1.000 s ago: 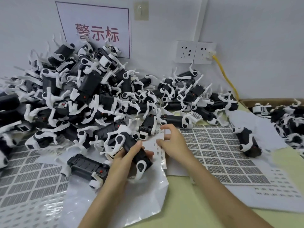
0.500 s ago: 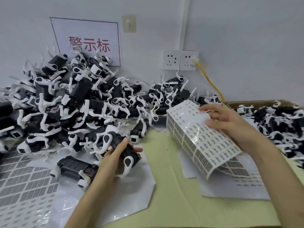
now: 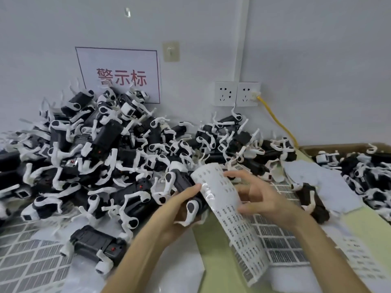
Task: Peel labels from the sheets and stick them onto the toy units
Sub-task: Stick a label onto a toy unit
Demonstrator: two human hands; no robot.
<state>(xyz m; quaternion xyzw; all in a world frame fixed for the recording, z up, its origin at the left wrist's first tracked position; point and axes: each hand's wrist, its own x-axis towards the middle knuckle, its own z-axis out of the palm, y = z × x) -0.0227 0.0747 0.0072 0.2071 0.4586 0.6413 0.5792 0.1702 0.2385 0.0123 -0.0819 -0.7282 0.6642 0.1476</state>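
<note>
My left hand [image 3: 179, 210] grips a black toy unit with white legs [image 3: 182, 182] just in front of the big pile. My right hand [image 3: 266, 197] holds up a curled white label sheet [image 3: 230, 216] right beside that unit, with its spread fingers on the sheet's face and its thumb hidden. My left thumb touches the sheet's left edge. The sheet's lower end hangs toward the front of the table. More label sheets [image 3: 281, 240] lie flat under my right hand.
A large pile of toy units [image 3: 105, 153] fills the back left, against the wall under a sign [image 3: 118, 75]. A cardboard box [image 3: 359, 166] with more units stands on the right. Label sheets [image 3: 31, 263] lie front left. A yellow cable [image 3: 277, 121] runs from the wall sockets [image 3: 237, 94].
My right hand picked a label sheet up off the table, swung it right, then brought it back against the unit in my left hand, which rose slightly.
</note>
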